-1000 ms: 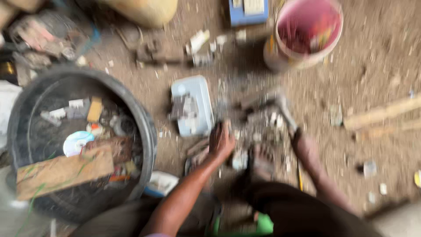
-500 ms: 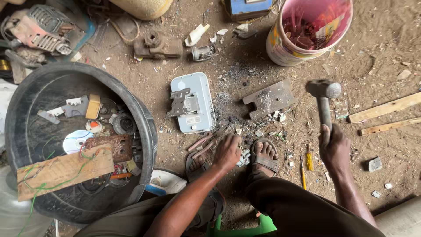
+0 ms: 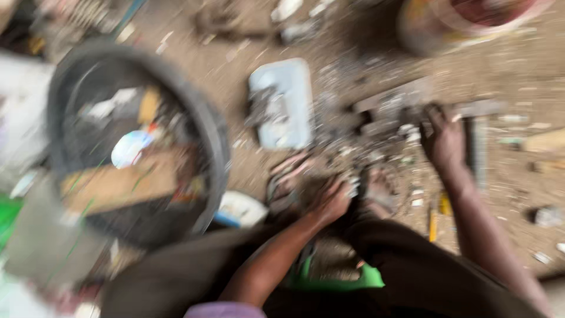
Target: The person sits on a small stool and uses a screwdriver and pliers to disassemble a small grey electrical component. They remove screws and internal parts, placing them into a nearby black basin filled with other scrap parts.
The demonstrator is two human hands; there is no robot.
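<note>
The frame is heavily blurred. My left hand (image 3: 332, 200) is down on the dirt by my sandalled foot (image 3: 379, 188), fingers curled over small grey scraps; whether it holds one I cannot tell. My right hand (image 3: 444, 138) reaches forward with fingers spread toward a grey metal block (image 3: 391, 106). A hammer (image 3: 477, 150) lies on the ground just right of that hand, apart from the palm. A pale blue flat case (image 3: 288, 103) with a metal part on it lies left of the block.
A large black tub (image 3: 218, 153) at left holds a wooden board (image 3: 112, 185), a disc and scrap parts. A pink bucket (image 3: 465, 23) stands at top right. Wood strips (image 3: 544, 141) lie at right. A yellow-handled tool (image 3: 434, 221) lies by my right leg.
My right hand has left the hammer's handle and moved forward to the metal block. My left hand stays by the foot. The camera has dipped closer and blurred.
</note>
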